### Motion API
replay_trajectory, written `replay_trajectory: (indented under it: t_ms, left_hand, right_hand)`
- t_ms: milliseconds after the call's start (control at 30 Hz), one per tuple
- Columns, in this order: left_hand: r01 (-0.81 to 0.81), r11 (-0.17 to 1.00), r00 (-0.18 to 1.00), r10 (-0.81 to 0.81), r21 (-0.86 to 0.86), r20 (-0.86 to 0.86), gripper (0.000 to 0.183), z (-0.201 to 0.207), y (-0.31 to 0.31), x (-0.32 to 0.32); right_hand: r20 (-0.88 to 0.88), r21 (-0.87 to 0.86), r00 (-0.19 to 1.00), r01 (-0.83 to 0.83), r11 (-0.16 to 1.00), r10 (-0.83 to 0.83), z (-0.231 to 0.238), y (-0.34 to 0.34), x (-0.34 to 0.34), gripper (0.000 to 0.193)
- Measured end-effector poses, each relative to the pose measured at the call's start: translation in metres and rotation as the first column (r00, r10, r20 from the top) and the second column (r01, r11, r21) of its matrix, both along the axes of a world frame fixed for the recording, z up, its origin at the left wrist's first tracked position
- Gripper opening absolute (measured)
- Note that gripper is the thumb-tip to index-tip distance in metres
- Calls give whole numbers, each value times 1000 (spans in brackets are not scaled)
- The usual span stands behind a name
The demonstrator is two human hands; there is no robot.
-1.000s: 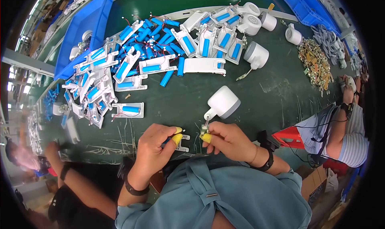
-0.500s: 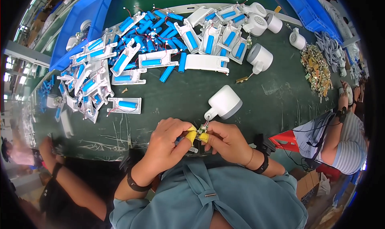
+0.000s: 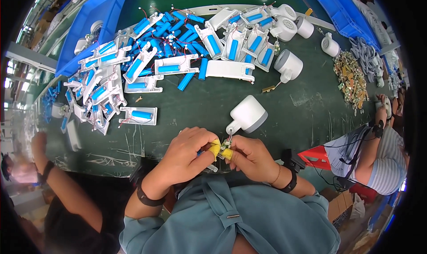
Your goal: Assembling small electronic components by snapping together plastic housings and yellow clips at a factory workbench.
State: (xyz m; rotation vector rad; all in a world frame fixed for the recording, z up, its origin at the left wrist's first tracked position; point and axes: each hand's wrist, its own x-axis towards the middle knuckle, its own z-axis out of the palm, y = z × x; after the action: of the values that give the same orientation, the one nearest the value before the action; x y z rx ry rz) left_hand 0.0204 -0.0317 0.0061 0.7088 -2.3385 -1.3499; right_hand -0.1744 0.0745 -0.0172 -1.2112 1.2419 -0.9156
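Close to my body, both hands meet above the table's near edge, with yellow covers on some thumb and fingertips. My right hand (image 3: 252, 158) pinches a small circuit board (image 3: 225, 145). Wires run from the board to the neck of a white, grey-rimmed round device head (image 3: 248, 113) lying just beyond. My left hand (image 3: 189, 155) is closed, its covered fingertips pressed together against the board's left side; what they pinch is hidden. Below that hand, the end of a white casing (image 3: 212, 168) shows, with a bit of blue near the palm.
White casings with blue battery cells (image 3: 142, 115) and loose cells (image 3: 164, 44) pile up at far left and middle. More device heads (image 3: 288, 65) lie to the right, beside a heap of small boards (image 3: 351, 78). Blue bins (image 3: 91, 31) flank the table. Co-workers sit on both sides.
My left hand has turned slightly, its fingertips now tighter against the board. My right hand has barely moved. At left, a co-worker's arm has shifted up and left.
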Motion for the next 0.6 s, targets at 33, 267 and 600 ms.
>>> replay_trajectory:
  t_ms: [33,267,600]
  left_hand:
    - [3,1000,1000,-3,-1,0,20,-1,1,-1]
    - [-180,946,983,164,-269,-82,25,-4,22,-13]
    - [-158,883,987,134,-442,-86,31,-4,31,-20]
  right_hand:
    - [0,-1,1000,3,1000,-3,0,0,1,8]
    - [-145,-155,969,178,972,-200,-7,2,12,5]
    - [-330,-354,892,187,916,-310,-6,1,16,9]
